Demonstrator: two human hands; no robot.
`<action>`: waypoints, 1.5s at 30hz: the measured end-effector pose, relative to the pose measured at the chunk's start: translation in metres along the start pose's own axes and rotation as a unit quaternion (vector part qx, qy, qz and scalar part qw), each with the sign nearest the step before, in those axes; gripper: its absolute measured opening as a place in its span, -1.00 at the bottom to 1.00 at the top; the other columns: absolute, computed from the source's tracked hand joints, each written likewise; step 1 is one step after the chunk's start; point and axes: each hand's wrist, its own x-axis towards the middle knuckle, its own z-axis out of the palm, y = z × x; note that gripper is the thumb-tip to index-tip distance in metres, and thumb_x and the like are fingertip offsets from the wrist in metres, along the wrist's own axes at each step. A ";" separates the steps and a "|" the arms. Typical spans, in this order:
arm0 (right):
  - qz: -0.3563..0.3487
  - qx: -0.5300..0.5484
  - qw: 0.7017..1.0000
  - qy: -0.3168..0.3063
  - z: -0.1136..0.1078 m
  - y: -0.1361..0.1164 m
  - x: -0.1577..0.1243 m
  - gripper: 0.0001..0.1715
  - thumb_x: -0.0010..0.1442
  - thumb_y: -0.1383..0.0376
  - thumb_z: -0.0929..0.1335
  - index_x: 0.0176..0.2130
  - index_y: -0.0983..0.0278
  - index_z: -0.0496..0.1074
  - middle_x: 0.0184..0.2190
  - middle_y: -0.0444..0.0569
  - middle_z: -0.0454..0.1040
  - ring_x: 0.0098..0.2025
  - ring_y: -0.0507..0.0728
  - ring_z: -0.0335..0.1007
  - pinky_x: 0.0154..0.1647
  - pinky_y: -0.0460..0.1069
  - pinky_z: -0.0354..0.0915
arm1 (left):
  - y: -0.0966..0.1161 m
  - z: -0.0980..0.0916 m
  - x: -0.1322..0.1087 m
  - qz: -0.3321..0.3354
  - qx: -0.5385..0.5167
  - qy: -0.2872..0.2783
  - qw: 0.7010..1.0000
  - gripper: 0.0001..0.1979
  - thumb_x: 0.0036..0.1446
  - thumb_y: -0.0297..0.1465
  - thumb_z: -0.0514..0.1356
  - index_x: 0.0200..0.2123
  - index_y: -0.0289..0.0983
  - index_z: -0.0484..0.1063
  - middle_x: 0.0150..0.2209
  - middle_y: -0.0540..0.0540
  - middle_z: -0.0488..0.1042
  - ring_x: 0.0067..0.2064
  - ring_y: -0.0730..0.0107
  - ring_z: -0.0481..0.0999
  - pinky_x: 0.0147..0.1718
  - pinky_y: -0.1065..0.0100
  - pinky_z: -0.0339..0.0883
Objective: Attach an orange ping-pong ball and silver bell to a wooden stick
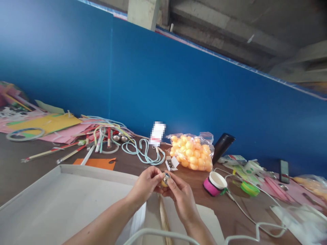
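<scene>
Both of my hands meet above the table, just beyond the open cardboard box. Between their fingertips is a small shiny silver ball (167, 177) with a yellow patch low on its side. My left hand (149, 182) pinches it from the left with thumb and fingers. From the right, my right hand (181, 190) closes on it, the thumb pressed against its front. The fingers cover part of the ball. A small open white box (172, 164) with dark little pieces inside stands just past my hands. Beneath them lies a bundle of thin tan sticks (163, 217).
A clear bag of orange balls (192, 153) and a black cylinder (222, 147) stand behind. On the right are a pink-and-white roll (215, 183) and white cable (240, 209). The large cardboard box (97, 173) fills the left front. Blue cord (145, 154) lies beyond it.
</scene>
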 end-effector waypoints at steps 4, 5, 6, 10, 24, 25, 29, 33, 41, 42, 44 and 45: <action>0.007 0.011 1.000 -0.004 -0.001 0.001 0.001 -0.59 0.17 0.20 0.34 -0.01 0.32 0.38 -0.35 0.01 0.47 -0.43 0.08 0.38 -0.37 0.02 0.34 | -0.002 -0.001 0.001 0.009 -0.004 0.001 1.000 -0.69 -0.06 -0.20 0.22 -0.48 -0.29 0.20 -0.56 0.05 0.34 -0.56 0.52 0.38 -0.53 0.39 0.36; 0.010 0.017 1.000 -0.004 -0.001 0.001 0.002 -0.58 0.17 0.20 0.34 0.00 0.32 0.37 -0.34 0.02 0.47 -0.42 0.08 0.38 -0.36 0.03 0.34 | -0.002 -0.002 0.001 0.012 -0.005 0.001 1.000 -0.70 -0.06 -0.20 0.22 -0.48 -0.29 0.21 -0.56 0.05 0.34 -0.56 0.52 0.37 -0.53 0.39 0.35; 0.011 0.024 1.000 -0.005 -0.001 0.001 0.002 -0.58 0.17 0.20 0.33 0.01 0.32 0.37 -0.32 0.03 0.47 -0.41 0.09 0.39 -0.34 0.05 0.35 | -0.002 -0.002 0.001 0.015 -0.010 0.000 1.000 -0.70 -0.05 -0.20 0.21 -0.47 -0.29 0.21 -0.56 0.05 0.33 -0.56 0.52 0.36 -0.53 0.40 0.35; 0.001 0.054 0.998 -0.011 0.001 0.001 0.002 -0.57 0.19 0.21 0.32 0.02 0.32 0.34 -0.24 0.06 0.45 -0.34 0.11 0.38 -0.28 0.08 0.35 | -0.002 -0.007 0.002 0.015 -0.053 -0.008 0.998 -0.71 0.02 -0.16 0.15 -0.43 -0.28 0.23 -0.53 0.04 0.30 -0.53 0.54 0.33 -0.53 0.44 0.31; 0.023 0.078 0.997 -0.015 0.000 -0.009 0.001 -0.56 0.16 0.19 0.34 0.02 0.27 0.34 -0.17 0.06 0.45 -0.30 0.14 0.42 -0.26 0.05 0.35 | 0.007 -0.006 -0.006 -0.057 0.021 -0.062 0.996 -0.53 0.01 -0.06 0.10 -0.08 -0.23 0.35 -0.32 -0.10 0.43 -0.39 0.44 0.42 -0.52 0.47 0.28; 0.026 0.075 0.997 -0.015 0.000 -0.010 0.001 -0.55 0.16 0.18 0.33 0.03 0.27 0.33 -0.19 0.06 0.46 -0.29 0.15 0.43 -0.25 0.06 0.35 | 0.007 -0.005 -0.006 -0.055 0.025 -0.062 0.996 -0.53 0.01 -0.07 0.11 -0.08 -0.23 0.35 -0.31 -0.10 0.43 -0.39 0.44 0.43 -0.52 0.47 0.28; 0.024 0.017 1.000 -0.001 -0.002 -0.007 0.003 -0.52 0.15 0.14 0.33 0.03 0.28 0.32 -0.17 0.07 0.45 -0.31 0.17 0.44 -0.31 0.05 0.37 | 0.003 -0.005 -0.004 -0.048 0.031 -0.063 0.996 -0.56 0.00 -0.12 0.15 -0.10 -0.24 0.36 -0.34 -0.08 0.43 -0.41 0.45 0.43 -0.52 0.46 0.29; 0.024 -0.091 0.995 0.031 -0.007 0.001 0.006 -0.51 0.10 0.13 0.36 0.00 0.28 0.35 -0.26 0.05 0.48 -0.37 0.17 0.43 -0.45 -0.02 0.35 | -0.002 -0.002 -0.001 -0.048 0.033 -0.059 0.997 -0.58 0.00 -0.13 0.16 -0.14 -0.29 0.36 -0.39 -0.09 0.45 -0.44 0.43 0.45 -0.55 0.46 0.28; -0.023 -0.158 0.987 0.021 -0.007 0.005 0.004 -0.48 0.10 0.14 0.36 0.03 0.30 0.36 -0.38 -0.01 0.48 -0.47 0.09 0.32 -0.53 -0.08 0.29 | 0.007 0.003 -0.006 -0.086 -0.012 -0.063 0.994 -0.60 -0.05 -0.16 0.21 -0.22 -0.33 0.33 -0.47 -0.10 0.48 -0.52 0.42 0.48 -0.62 0.52 0.19; -0.021 -0.161 0.987 0.018 -0.006 0.004 0.003 -0.47 0.10 0.13 0.36 0.04 0.30 0.34 -0.37 -0.01 0.47 -0.47 0.09 0.32 -0.53 -0.07 0.29 | 0.008 0.003 -0.007 -0.091 -0.018 -0.056 0.994 -0.61 -0.06 -0.19 0.22 -0.23 -0.33 0.34 -0.48 -0.09 0.47 -0.53 0.44 0.47 -0.61 0.52 0.19; -0.018 -0.155 0.988 0.003 -0.003 0.002 0.002 -0.44 0.10 0.13 0.36 0.06 0.28 0.31 -0.33 0.01 0.47 -0.44 0.11 0.34 -0.52 -0.06 0.31 | 0.009 0.002 -0.008 -0.095 -0.030 -0.043 0.994 -0.63 -0.08 -0.22 0.24 -0.24 -0.34 0.35 -0.48 -0.08 0.47 -0.53 0.47 0.45 -0.61 0.52 0.20; -0.017 -0.147 0.989 -0.007 -0.003 0.002 0.003 -0.42 0.10 0.13 0.36 0.08 0.28 0.29 -0.28 0.03 0.47 -0.41 0.13 0.36 -0.50 -0.05 0.32 | 0.009 0.002 -0.008 -0.094 -0.036 -0.034 0.994 -0.64 -0.08 -0.23 0.24 -0.24 -0.34 0.36 -0.48 -0.08 0.46 -0.54 0.48 0.44 -0.61 0.52 0.21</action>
